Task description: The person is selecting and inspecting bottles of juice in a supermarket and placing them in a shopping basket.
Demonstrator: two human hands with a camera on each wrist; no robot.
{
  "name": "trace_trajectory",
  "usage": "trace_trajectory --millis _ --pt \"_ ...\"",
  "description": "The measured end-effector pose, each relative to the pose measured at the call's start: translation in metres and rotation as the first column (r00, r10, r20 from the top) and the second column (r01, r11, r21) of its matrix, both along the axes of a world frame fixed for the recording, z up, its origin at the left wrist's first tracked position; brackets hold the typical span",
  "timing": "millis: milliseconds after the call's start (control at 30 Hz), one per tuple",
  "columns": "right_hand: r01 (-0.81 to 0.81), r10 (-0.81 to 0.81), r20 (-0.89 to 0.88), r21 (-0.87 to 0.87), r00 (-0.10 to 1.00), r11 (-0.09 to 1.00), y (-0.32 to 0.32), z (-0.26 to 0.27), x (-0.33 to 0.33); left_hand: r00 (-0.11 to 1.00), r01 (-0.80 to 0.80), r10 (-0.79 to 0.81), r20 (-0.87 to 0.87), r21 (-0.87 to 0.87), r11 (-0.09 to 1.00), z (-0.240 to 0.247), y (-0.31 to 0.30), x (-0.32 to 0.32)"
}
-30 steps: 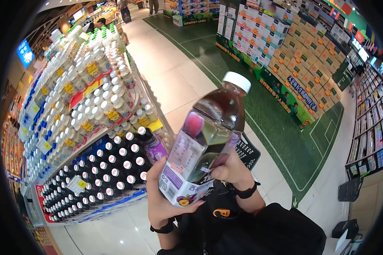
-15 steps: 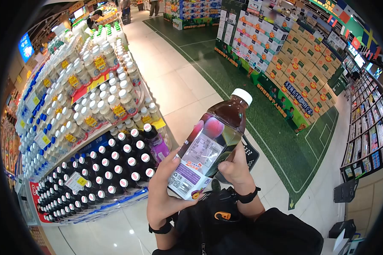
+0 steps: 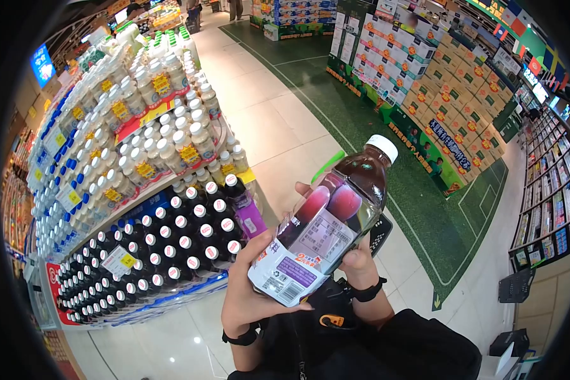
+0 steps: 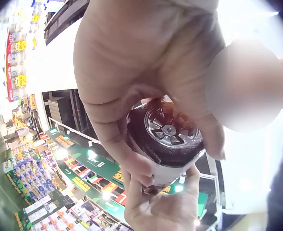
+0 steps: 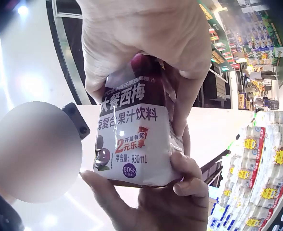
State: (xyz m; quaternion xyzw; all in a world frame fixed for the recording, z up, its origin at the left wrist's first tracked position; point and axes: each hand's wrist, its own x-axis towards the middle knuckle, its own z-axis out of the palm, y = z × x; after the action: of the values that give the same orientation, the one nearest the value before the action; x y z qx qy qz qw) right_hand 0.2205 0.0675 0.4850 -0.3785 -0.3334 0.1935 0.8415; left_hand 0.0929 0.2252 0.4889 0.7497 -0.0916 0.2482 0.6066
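A large bottle of dark plum juice [image 3: 323, 234] with a white cap and a purple-and-white label tilts up to the right in the head view. My left hand [image 3: 250, 294] grips its lower end, thumb on one side and fingers on the other. Higher up, my right hand [image 3: 361, 266] holds the bottle's side, with fingertips showing behind it. The left wrist view looks onto the dark ribbed base [image 4: 172, 127] between the left hand's thumb and fingers. In the right wrist view, the label's front [image 5: 136, 125] shows 930mL, between both hands.
Rows of dark bottles with white caps [image 3: 183, 244] stand at left, below stacked pale drink bottles [image 3: 145, 164]. A black basket [image 3: 381, 234] is partly hidden behind the bottle. Boxes [image 3: 456, 107] stand on green flooring at right. An orange clip [image 3: 331, 321] hangs on a black bag.
The juice bottle has turned, bringing its printed text panel and barcode to face the head camera. Its cap has shifted right and down. Both hands keep holding it, and the right has changed its grip slightly.
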Motion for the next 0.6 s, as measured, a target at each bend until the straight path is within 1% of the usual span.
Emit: trace_trajectory --millis 67,100,233,300,333,433,600 --pt "-0.036 0.037 -0.047 0.015 0.998 0.999 0.005 0.007 -0.005 0.997 0.052 -0.047 0.062 -0.092 0.994 -0.001 -0.001 0.0" --pt "0.015 -0.014 -0.047 0.03 0.999 0.999 0.008 0.017 -0.011 0.995 0.081 -0.074 0.065 -0.118 0.99 -0.001 -0.001 -0.001" --pt "0.008 -0.007 -0.067 0.008 0.998 1.0 0.01 0.017 -0.013 0.991 0.097 -0.087 0.102 -0.102 0.99 -0.002 0.001 -0.001" --pt "-0.043 0.046 -0.115 0.025 0.992 0.999 0.011 0.012 -0.011 0.979 0.127 -0.107 0.171 -0.108 0.986 0.001 0.002 -0.001" --pt "-0.068 0.072 -0.138 0.034 0.988 0.997 0.012 0.011 -0.011 0.98 0.128 -0.108 0.17 -0.109 0.986 0.001 0.003 -0.002" --pt "-0.07 0.076 -0.147 0.049 0.986 0.996 0.014 0.009 -0.011 0.976 0.141 -0.124 0.177 -0.089 0.986 0.003 0.007 -0.003" --pt "-0.067 0.072 -0.128 0.038 0.989 0.997 0.016 0.013 -0.01 0.987 0.137 -0.122 0.104 -0.157 0.978 0.0 0.008 -0.007"
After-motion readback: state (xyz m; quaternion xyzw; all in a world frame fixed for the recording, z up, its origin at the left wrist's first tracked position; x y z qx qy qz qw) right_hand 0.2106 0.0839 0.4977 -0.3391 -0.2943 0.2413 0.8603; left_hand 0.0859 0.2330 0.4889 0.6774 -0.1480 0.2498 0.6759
